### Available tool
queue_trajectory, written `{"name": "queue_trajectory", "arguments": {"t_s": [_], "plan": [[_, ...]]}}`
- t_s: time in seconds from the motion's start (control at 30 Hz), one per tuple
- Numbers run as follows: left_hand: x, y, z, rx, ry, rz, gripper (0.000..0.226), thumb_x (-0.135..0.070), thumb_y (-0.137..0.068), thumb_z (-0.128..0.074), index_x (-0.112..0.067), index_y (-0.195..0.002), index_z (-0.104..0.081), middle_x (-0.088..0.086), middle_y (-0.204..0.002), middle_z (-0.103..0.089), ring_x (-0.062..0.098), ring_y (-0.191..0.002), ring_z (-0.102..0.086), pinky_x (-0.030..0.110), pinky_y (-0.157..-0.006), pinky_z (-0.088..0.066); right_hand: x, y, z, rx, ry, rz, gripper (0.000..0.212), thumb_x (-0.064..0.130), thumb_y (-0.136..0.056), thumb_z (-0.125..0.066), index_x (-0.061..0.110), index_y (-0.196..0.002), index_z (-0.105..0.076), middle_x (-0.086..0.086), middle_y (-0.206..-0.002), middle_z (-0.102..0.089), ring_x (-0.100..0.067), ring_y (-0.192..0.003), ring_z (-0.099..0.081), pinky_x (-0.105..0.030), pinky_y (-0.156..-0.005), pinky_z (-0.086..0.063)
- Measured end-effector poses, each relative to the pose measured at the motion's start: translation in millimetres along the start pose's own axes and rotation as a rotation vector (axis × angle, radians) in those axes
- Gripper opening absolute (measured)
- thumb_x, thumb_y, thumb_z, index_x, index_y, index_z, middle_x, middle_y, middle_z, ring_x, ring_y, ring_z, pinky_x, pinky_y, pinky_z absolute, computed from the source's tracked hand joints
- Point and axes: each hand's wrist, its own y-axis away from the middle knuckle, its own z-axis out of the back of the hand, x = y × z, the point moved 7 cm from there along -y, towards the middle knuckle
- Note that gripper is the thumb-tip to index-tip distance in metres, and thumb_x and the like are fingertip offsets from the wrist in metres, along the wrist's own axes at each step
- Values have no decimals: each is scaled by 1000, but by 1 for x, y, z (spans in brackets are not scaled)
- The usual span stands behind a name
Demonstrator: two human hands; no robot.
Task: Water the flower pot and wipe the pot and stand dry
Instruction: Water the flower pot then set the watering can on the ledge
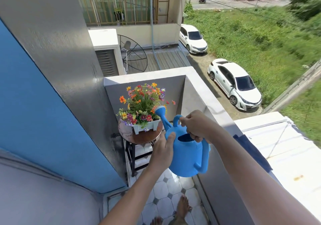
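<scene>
A white rectangular flower pot [147,126] full of colourful flowers [144,103] stands on a round wooden-topped stand [139,137] with black metal legs in the balcony's far corner. In front of it I hold a blue plastic watering can [187,155] with both hands. My right hand [198,125] grips its top handle. My left hand [163,148] presses against the can's left side near the base of the spout. The spout's rose [159,111] points up and left, touching the edge of the flowers. No water stream is visible.
The narrow balcony has a white tiled floor [166,195], a blue wall [34,120] on the left and a low white parapet [208,103] on the right. A dark blue cloth [251,151] lies on the parapet. My bare feet [182,207] are below. Parked cars stand far below.
</scene>
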Motion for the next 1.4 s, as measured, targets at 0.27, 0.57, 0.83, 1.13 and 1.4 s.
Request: {"name": "queue_trajectory", "arguments": {"t_s": [0.27,0.57,0.83,1.13,1.4], "plan": [[-4,-11,6,-18,12,7,46,-60,-91,-34,-27,-114,-57,-3,-99,-68,12,-92,-65,43,-82,-55,12,-8,2,11,74,21,32,24,-106,-43,-1,-109,-63,-17,-72,-52,-20,-48,-41,-29,-47,-35],[-17,-35,27,-35,-73,-12,46,-59,-91,-31,-23,-106,-57,-1,-95,-64,16,-90,-61,43,-81,-49,32,-26,9,-46,52,96,31,26,-100,-49,-1,-102,-65,-5,-58,-53,-13,-38,-48,-20,-34,-39],[-16,-51,29,-11,-72,3,44,-56,-95,-32,-21,-105,-55,0,-95,-61,17,-89,-59,42,-79,-47,39,-41,10,-60,19,96,32,24,-100,-48,-4,-103,-65,-7,-59,-53,-16,-41,-49,-25,-38,-40],[-12,-58,23,-6,-71,6,48,-61,-91,-31,-23,-105,-56,-1,-93,-61,17,-89,-61,46,-82,-51,36,-47,12,-42,0,68,37,22,-100,-49,-9,-114,-63,-9,-62,-52,-16,-42,-46,-23,-37,-38],[-13,-57,33,-39,-100,-18,49,-64,-91,-29,-25,-109,-54,1,-93,-65,18,-86,-64,44,-76,-52,38,-52,7,33,-172,68,34,23,-101,-53,-8,-106,-67,-12,-61,-44,-17,-40,-33,-18,-38,-28]]}}
